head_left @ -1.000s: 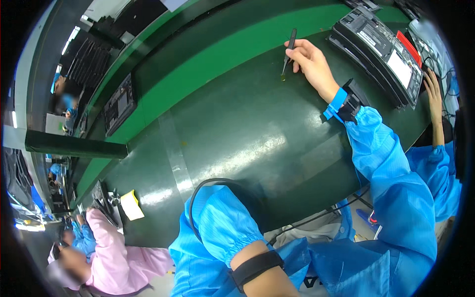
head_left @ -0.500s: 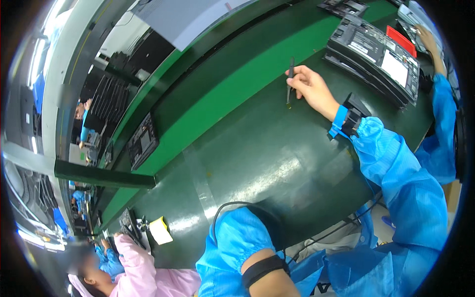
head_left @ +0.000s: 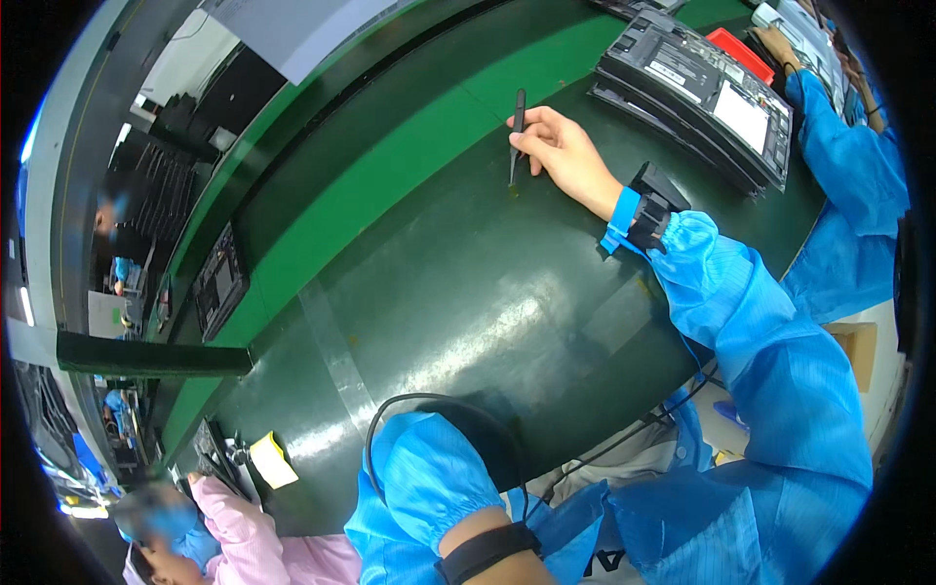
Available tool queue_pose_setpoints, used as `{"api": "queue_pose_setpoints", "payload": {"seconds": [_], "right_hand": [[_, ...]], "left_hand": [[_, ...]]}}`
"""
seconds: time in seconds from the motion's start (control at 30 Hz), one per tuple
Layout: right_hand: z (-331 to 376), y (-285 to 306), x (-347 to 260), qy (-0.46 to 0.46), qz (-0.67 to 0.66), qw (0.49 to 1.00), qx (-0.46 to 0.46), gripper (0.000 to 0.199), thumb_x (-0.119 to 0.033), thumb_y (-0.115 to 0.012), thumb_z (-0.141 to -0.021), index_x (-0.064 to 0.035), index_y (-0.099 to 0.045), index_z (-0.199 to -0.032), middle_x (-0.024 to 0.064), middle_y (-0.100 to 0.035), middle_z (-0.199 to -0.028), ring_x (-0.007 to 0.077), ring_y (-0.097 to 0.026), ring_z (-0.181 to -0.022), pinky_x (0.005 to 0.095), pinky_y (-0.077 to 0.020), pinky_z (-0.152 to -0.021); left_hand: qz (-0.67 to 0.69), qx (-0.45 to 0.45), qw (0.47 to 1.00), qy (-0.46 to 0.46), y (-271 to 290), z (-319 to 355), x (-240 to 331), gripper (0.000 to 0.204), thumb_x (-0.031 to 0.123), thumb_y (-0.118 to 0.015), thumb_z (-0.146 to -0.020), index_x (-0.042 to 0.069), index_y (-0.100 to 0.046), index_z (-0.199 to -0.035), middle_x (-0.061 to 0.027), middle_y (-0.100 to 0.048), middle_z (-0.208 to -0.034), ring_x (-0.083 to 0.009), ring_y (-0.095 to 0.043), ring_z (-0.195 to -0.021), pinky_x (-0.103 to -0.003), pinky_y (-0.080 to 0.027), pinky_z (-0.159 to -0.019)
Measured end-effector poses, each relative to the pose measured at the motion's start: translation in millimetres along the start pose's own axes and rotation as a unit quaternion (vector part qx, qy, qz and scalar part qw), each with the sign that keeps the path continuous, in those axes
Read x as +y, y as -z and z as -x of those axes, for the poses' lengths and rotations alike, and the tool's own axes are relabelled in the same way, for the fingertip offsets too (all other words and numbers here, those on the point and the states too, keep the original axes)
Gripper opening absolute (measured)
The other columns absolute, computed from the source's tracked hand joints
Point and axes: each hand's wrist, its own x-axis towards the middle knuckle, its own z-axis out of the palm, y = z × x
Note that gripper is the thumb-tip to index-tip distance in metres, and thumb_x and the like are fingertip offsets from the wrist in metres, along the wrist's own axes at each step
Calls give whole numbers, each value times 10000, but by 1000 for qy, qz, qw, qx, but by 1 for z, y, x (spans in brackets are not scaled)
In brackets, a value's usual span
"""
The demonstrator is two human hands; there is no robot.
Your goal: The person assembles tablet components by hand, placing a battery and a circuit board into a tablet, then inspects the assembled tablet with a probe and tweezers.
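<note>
My right hand (head_left: 561,151) is closed in a pinch on a pair of dark tweezers (head_left: 519,112), held nearly upright over the green table (head_left: 458,273). The tips point down toward the tabletop, where a tiny yellowish speck (head_left: 514,192) shows; whether they grip it I cannot tell. A blue strap and a black band wrap my right wrist. My left arm (head_left: 429,468), in a blue sleeve with a black band on its bare forearm, bends down to the lower edge, and its hand is out of sight.
A stack of opened laptop bases (head_left: 697,88) stands at the back right beside a red tray (head_left: 739,56). Another base (head_left: 222,283) lies on the left shelf. A black cable (head_left: 429,396) loops near my left elbow. Co-workers sit on both sides, one by a yellow card (head_left: 273,460).
The whole view has shifted, so the table, stack and my right hand appear further left. My right hand keeps its hold on the tweezers. The co-worker's arm on the right has moved.
</note>
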Motion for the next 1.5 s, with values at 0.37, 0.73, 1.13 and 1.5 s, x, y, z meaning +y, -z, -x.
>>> {"api": "queue_pose_setpoints", "payload": {"seconds": [0.37, 0.73, 1.13, 1.5], "right_hand": [[3, 9, 7, 4, 24, 1000, 11, 279, -200, -692, -978, -19, -633, -1182, 10, -661, -822, 77, -587, -640, 250, -470, -579], [-2, 9, 11, 8, 30, 1000, 5, 303, -209, -699, -968, 5, -633, -1171, 12, -671, -814, 85, -596, -647, 258, -477, -593], [-1, 0, 6, 19, 8, 1000, -8, 264, -162, -682, -979, 8, -629, -1174, 5, -655, -825, 82, -568, -627, 247, -469, -603], [-4, 5, -1, 12, 55, 998, -11, 270, -189, -667, -987, 1, -631, -1174, -4, -650, -809, 78, -565, -643, 239, -451, -611]], "left_hand": [[-51, 22, 996, 65, -8, 8, 9, 367, 139, -486, -1070, -5, -574, -1396, -64, -687, -1325, -173, -660, -1201, -314, -521, -1070], [-121, 74, 985, 102, -14, 10, 21, 374, 163, -487, -1076, 6, -564, -1406, -59, -685, -1328, -169, -650, -1211, -314, -513, -1067], [-155, 120, 972, 130, -29, -16, 9, 382, 191, -488, -1082, 17, -552, -1417, -53, -682, -1330, -164, -639, -1222, -315, -503, -1063], [-141, -119, 974, -131, -1, -1, 41, 392, 204, -532, -1067, 42, -579, -1421, -146, -596, -1443, -161, -565, -1345, -340, -484, -1110]]}}
